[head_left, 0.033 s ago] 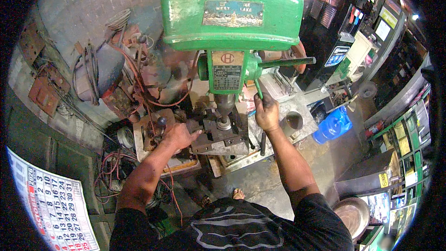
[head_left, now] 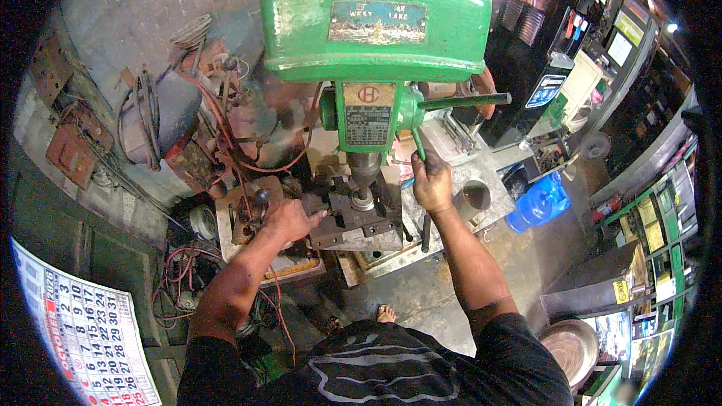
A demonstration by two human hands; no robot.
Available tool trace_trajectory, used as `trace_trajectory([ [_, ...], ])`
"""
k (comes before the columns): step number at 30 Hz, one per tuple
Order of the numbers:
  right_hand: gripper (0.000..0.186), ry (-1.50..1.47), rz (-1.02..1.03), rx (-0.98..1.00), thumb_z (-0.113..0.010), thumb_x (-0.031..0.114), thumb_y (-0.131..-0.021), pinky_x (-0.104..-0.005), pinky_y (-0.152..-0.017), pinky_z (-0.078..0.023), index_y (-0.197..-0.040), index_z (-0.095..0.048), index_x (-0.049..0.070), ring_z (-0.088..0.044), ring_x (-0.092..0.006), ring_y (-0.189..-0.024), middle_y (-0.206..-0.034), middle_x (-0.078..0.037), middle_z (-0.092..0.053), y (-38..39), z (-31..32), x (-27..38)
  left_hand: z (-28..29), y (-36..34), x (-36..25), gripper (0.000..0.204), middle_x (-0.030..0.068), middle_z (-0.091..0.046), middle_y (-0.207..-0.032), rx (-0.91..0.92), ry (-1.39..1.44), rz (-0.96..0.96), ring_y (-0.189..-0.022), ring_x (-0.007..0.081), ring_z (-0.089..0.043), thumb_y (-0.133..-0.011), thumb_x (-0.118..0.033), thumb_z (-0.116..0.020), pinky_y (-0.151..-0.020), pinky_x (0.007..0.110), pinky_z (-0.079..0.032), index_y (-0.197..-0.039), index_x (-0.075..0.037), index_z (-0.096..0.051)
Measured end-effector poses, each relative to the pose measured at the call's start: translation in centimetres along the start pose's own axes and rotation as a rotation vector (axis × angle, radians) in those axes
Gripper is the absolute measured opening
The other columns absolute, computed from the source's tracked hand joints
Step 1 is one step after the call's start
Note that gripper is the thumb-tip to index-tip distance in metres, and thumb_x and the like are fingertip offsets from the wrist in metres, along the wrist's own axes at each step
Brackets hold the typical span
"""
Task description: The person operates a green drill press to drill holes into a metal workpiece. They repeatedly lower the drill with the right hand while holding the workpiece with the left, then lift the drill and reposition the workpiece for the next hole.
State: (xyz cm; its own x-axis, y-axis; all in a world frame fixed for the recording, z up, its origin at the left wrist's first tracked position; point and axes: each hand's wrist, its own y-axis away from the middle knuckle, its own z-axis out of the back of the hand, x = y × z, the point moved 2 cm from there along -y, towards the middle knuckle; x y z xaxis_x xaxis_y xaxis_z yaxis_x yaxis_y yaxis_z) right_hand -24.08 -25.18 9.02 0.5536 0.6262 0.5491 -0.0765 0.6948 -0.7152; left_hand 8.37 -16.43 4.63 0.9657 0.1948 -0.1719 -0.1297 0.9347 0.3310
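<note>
A green drill press (head_left: 376, 22) stands in front of me, its chuck (head_left: 365, 169) pointing down. Beneath the chuck, a round, bright metal piece (head_left: 362, 201) sits at a dark steel machine vise (head_left: 338, 229). My right hand (head_left: 432, 186) is wrapped round the drill press's feed lever (head_left: 419, 143), right of the chuck. Left of the vise is my left hand (head_left: 288, 221), its fingers curled and thumb stretched toward the vise. What lies under those fingers is hidden. A dark ball knob (head_left: 262, 195) is just beyond that hand.
A metal cup (head_left: 474, 197) stands on the worktable (head_left: 492, 180) at right. A blue plastic container (head_left: 538, 203) lies beyond it. Hoses and a tank (head_left: 162, 113) crowd the left, with tangled cables (head_left: 180, 278) on the floor. A calendar (head_left: 83, 323) hangs at lower left.
</note>
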Motion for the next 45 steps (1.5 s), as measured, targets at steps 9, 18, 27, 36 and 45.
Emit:
trace_trajectory([
  [9,0.026,-0.094,-0.099,0.041,-0.059,0.023,-0.106,-0.0529,-0.066,-0.051,-0.097,-0.069,0.001,-0.067,-0.0439,-0.065,-0.069,-0.02,-0.067,-0.6,-0.1,0.4,0.4,-0.8,0.4,0.085,0.0276,-0.077,-0.106,0.018,0.01,0.006,-0.106,0.0429,-0.074,-0.092,-0.078,-0.057,-0.097,0.052,-0.057,-0.105,0.004,-0.078],
  [18,0.026,-0.058,-0.094,0.033,-0.061,0.023,-0.106,-0.0495,-0.062,-0.052,-0.099,-0.07,0.0,-0.068,-0.0425,-0.063,-0.071,-0.02,-0.069,-0.9,-0.2,0.2,-0.2,-1.4,0.6,0.087,0.0272,-0.076,-0.109,-0.002,-0.016,0.006,-0.108,0.0424,-0.074,-0.093,-0.077,-0.057,-0.097,0.052,-0.058,-0.108,0.006,-0.077],
  [27,0.019,-0.114,-0.14,0.037,-0.063,0.017,-0.104,-0.0455,-0.063,-0.054,-0.099,-0.069,0.0,-0.071,-0.0413,-0.068,-0.073,-0.021,-0.07,-0.9,0.0,0.7,-0.6,-2.0,0.9,0.087,0.0268,-0.077,-0.108,0.005,-0.004,0.015,-0.106,0.0418,-0.075,-0.091,-0.078,-0.059,-0.094,0.051,-0.059,-0.106,0.005,-0.077],
  [36,0.025,0.086,-0.277,0.21,-0.06,0.023,-0.105,-0.0576,-0.077,-0.053,-0.102,-0.066,-0.001,-0.069,-0.0508,-0.084,-0.084,-0.026,-0.071,-1.1,1.0,1.7,-1.2,-2.1,1.2,0.086,0.0286,-0.076,-0.108,-0.032,0.051,-0.003,-0.107,0.0426,-0.074,-0.09,-0.078,-0.061,-0.095,0.051,-0.059,-0.103,0.006,-0.077],
  [45,0.033,0.27,0.05,0.268,-0.062,0.005,-0.097,-0.044,-0.082,-0.056,-0.129,-0.066,0.001,-0.073,-0.0394,-0.091,-0.095,-0.025,-0.071,-7.5,14.6,14.0,-1.7,-2.7,1.5,0.087,0.0329,-0.074,-0.106,-0.015,0.11,-0.037,-0.105,0.0446,-0.074,-0.091,-0.074,-0.064,-0.096,0.051,-0.058,-0.101,0.012,-0.074],
])
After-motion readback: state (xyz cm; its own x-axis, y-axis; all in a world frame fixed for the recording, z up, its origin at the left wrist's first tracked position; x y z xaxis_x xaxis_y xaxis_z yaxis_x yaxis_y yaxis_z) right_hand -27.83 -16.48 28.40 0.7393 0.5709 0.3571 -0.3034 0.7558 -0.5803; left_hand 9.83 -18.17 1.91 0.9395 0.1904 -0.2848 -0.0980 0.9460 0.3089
